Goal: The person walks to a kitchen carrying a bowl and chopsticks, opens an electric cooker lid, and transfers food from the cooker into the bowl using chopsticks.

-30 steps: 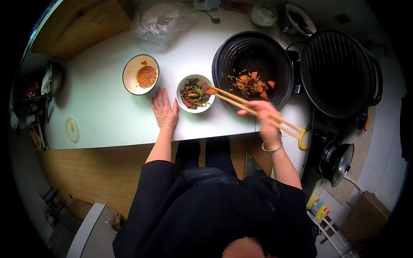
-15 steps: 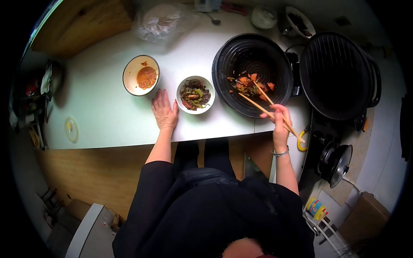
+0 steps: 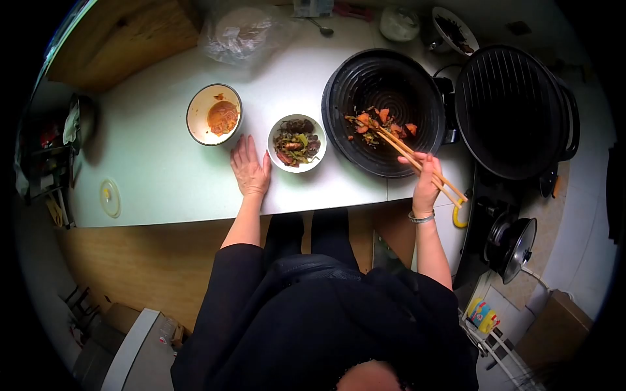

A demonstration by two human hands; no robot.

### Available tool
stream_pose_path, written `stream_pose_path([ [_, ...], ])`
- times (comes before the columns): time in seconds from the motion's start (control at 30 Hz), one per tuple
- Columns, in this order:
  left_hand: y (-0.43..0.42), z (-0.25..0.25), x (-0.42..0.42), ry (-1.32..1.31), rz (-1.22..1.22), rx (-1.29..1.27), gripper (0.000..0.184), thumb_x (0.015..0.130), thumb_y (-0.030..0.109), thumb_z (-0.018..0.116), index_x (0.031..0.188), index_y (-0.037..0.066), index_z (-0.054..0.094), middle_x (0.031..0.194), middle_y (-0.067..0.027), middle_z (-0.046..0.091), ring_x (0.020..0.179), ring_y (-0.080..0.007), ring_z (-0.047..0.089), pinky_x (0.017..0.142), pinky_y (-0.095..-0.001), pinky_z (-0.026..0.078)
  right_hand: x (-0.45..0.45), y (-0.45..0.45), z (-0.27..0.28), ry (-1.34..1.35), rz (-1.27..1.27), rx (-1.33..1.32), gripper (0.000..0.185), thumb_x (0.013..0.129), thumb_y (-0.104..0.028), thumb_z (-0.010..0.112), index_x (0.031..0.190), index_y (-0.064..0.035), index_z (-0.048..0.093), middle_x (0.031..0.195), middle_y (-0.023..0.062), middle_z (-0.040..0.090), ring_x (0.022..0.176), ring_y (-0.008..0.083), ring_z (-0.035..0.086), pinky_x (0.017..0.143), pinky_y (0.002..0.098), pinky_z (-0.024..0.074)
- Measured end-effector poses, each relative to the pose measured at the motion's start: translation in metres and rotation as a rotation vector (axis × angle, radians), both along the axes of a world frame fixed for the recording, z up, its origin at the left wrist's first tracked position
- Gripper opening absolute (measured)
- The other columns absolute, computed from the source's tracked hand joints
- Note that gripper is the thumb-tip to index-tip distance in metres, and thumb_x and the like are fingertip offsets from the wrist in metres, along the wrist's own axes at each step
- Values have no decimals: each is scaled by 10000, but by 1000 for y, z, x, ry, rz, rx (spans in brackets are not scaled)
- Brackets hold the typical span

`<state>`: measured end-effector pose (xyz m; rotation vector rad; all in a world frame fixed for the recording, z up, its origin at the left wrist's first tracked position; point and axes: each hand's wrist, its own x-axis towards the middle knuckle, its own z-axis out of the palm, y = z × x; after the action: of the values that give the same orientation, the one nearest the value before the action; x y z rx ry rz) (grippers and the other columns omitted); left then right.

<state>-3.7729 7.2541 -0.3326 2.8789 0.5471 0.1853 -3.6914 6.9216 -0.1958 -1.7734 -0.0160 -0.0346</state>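
My right hand (image 3: 426, 181) is closed around a pair of wooden chopsticks (image 3: 412, 156). Their tips are close together at the cooked food (image 3: 382, 126), orange chunks and greens, in the black electric pan (image 3: 365, 75). Whether a piece is pinched between the tips is too small to tell. My left hand (image 3: 250, 171) lies flat on the white table, fingers stretched out. It rests between a white bowl (image 3: 297, 143) of cooked greens and meat and a dark-rimmed bowl (image 3: 214, 115) with reddish sauce in it.
A black ridged pan lid (image 3: 512, 111) lies right of the pan. Behind stand a glass jar (image 3: 399, 25), a dish of dark food (image 3: 454, 31), a spoon (image 3: 320, 27) and a plastic bag (image 3: 242, 38). A clear lid (image 3: 110, 198) lies at the table's left front.
The chopsticks, spread apart before, have come together at the food. My right hand has shifted slightly. My left hand stays in place.
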Motion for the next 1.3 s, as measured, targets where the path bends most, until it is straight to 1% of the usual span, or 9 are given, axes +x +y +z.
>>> stream_pose_path([
  [0.1, 0, 0, 0, 11, 7, -9, 619, 849, 392, 449, 1359, 82, 285, 1385, -117, 291, 1254, -298, 269, 1060, -409, 193, 2, -7, 8, 1, -94, 92, 355, 972, -268, 316, 955, 42, 487, 871, 194, 607, 767, 300, 645, 749, 374, 535],
  [0.27, 0, 0, 1, -12, -5, 6, 616, 846, 381, 458, 1357, 83, 290, 1383, -112, 292, 1256, -290, 268, 1064, -407, 190, -1, 14, 39, 0, -44, 226, 355, 973, -263, 317, 949, 43, 494, 861, 176, 604, 769, 265, 647, 750, 334, 526],
  [0.33, 0, 2, 1, -9, -5, 5, 617, 846, 382, 459, 1357, 82, 290, 1383, -113, 292, 1256, -288, 268, 1064, -407, 190, -5, 35, 44, 3, 117, 188, 349, 963, -279, 333, 962, 29, 496, 833, 186, 611, 792, 283, 645, 784, 365, 517],
  [0.4, 0, 2, 1, -6, -6, 5, 618, 846, 383, 459, 1357, 80, 289, 1382, -114, 293, 1257, -286, 269, 1065, -407, 189, -6, 56, 35, -48, 308, 154, 275, 948, -185, 386, 972, 51, 526, 899, 164, 605, 808, 215, 644, 761, 312, 515],
  [0.47, 0, 2, 1, -5, -8, 11, 618, 847, 384, 460, 1356, 76, 290, 1379, -117, 297, 1255, -285, 272, 1064, -407, 190, -3, 76, 32, 34, 515, 69, 205, 904, -94, 441, 966, 57, 565, 921, 148, 595, 830, 198, 640, 758, 297, 511],
  [0.5, -1, 2, -1, -5, -9, 11, 618, 847, 384, 460, 1356, 76, 290, 1379, -117, 297, 1255, -285, 272, 1064, -407, 190, 1, 78, 31, -39, 588, -52, 190, 870, -38, 454, 959, 58, 591, 937, 142, 583, 817, 196, 642, 741, 289, 514],
  [0.67, 0, 3, 0, -8, -1, -3, 614, 851, 387, 459, 1351, 72, 296, 1373, -122, 304, 1249, -290, 280, 1057, -411, 202, 4, 57, 38, 78, 377, 144, 191, 894, -73, 444, 973, 47, 571, 873, 127, 622, 781, 184, 640, 744, 286, 509],
  [0.8, 0, 3, 1, -14, 0, -11, 610, 853, 388, 455, 1350, 72, 297, 1375, -120, 303, 1246, -298, 280, 1055, -414, 205, 13, 21, 46, 31, 199, 11, 206, 913, -99, 440, 987, 43, 570, 858, 117, 628, 755, 176, 634, 731, 276, 494],
  [1.3, 0, 1, 0, -21, -4, 15, 603, 857, 386, 446, 1351, 73, 298, 1371, -118, 308, 1241, -296, 286, 1052, -410, 207, 40, 24, 35, -125, 330, -223, 212, 907, -92, 451, 920, 68, 591, 846, 128, 624, 739, 198, 660, 669, 261, 497],
])
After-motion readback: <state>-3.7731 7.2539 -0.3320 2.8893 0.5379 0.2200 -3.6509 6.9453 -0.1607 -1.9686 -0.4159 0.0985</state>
